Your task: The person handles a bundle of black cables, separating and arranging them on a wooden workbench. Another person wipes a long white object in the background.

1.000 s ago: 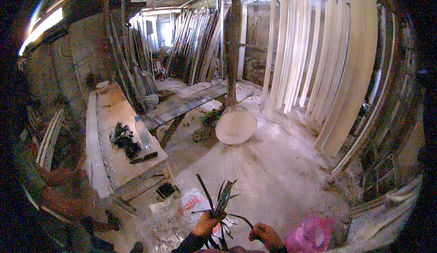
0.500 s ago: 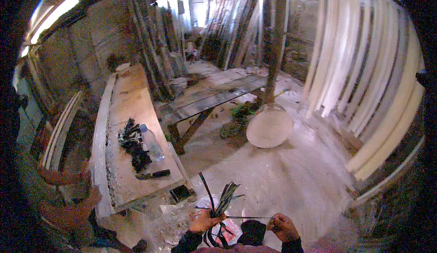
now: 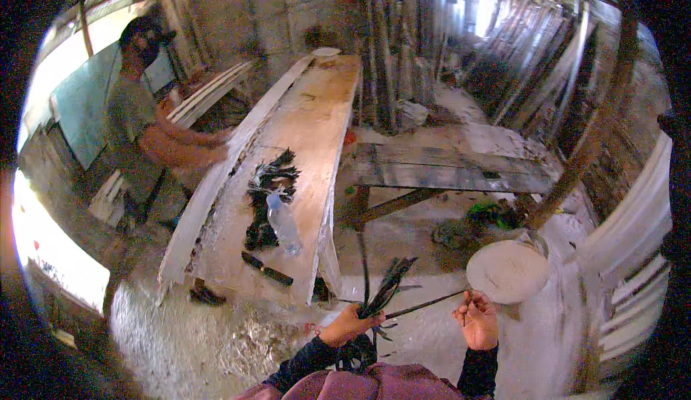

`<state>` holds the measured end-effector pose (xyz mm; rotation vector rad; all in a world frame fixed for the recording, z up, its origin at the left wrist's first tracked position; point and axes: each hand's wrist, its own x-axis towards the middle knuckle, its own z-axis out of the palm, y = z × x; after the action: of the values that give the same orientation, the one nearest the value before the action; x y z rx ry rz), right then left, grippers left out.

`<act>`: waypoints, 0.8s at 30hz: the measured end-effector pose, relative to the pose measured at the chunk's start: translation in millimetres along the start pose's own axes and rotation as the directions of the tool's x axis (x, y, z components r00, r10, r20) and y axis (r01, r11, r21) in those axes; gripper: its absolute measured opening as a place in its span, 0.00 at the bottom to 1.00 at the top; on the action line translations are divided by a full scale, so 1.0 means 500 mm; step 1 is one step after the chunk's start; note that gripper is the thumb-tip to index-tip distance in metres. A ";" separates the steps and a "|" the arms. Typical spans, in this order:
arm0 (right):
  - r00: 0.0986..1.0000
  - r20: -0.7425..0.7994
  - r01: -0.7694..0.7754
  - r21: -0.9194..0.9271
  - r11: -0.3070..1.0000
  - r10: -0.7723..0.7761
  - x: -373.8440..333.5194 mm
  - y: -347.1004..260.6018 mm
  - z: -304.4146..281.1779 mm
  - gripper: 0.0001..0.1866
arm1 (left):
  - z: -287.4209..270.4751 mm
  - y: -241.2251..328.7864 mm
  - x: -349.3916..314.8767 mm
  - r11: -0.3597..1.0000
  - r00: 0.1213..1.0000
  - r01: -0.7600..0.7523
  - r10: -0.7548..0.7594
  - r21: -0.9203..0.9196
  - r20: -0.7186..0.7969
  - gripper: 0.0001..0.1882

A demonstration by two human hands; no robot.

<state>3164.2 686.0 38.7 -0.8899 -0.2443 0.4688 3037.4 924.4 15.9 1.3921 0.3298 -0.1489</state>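
Observation:
My left hand [image 3: 350,326] is closed around a bundle of dark, flat, flexible strips [image 3: 389,285], whose ends stick out above and hang loose below the fist. One strip [image 3: 426,305] runs taut from the bundle to my right hand [image 3: 478,319], which pinches its far end between the fingertips. On the long wooden bench ahead lie a pile of similar dark strips [image 3: 262,209], a clear plastic bottle [image 3: 283,226] on its side, and a dark-handled tool, seemingly a knife [image 3: 267,269].
Left of the wooden bench [image 3: 320,126], another person [image 3: 147,126] reaches toward its edge. A low plank table [image 3: 446,166] stands beyond my hands. Close to my right hand is a pale round-topped object [image 3: 507,271]. Long boards [image 3: 637,198] lean at the right.
My view has swung left, bringing the bench nearer the middle and the other person into sight. My right hand has turned and risen, with the strip now slanting upward to it.

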 end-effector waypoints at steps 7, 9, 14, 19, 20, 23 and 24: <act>0.962 0.062 -0.274 0.185 0.944 0.267 0.205 0.026 -0.026 0.08 | -0.037 0.006 0.172 0.988 0.970 -0.035 -0.003 -0.153 -0.241 0.14; 0.966 0.087 -0.255 0.169 0.952 0.243 0.257 0.032 -0.043 0.08 | -0.063 0.007 0.242 0.997 0.941 -0.082 0.076 -0.004 -0.329 0.13; 0.940 0.030 -0.340 0.102 0.935 0.339 0.476 0.007 -0.049 0.06 | -0.156 0.065 0.441 0.983 0.928 -0.092 0.027 -0.157 -0.372 0.13; 0.920 0.222 -0.319 -0.052 0.946 0.322 0.681 -0.032 -0.010 0.07 | -0.237 0.201 0.633 0.937 0.873 -0.190 0.024 -0.293 -0.487 0.13; 0.915 0.234 -0.316 -0.092 0.944 0.329 0.725 -0.034 -0.009 0.06 | -0.253 0.224 0.664 0.909 0.858 -0.265 0.070 -0.322 -0.508 0.13; 0.961 0.057 -0.271 0.015 0.963 0.270 0.847 0.000 -0.013 0.05 | -0.327 0.287 0.748 0.939 0.844 -0.256 0.100 -0.231 -0.528 0.13; 0.965 -0.058 -0.251 0.092 0.964 0.257 0.875 0.010 -0.016 0.05 | -0.351 0.305 0.765 0.947 0.843 -0.212 0.051 -0.242 -0.535 0.13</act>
<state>3547.7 897.3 35.1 -0.8570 -0.0451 0.6807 3419.4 1158.1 14.2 1.1334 0.6792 0.3962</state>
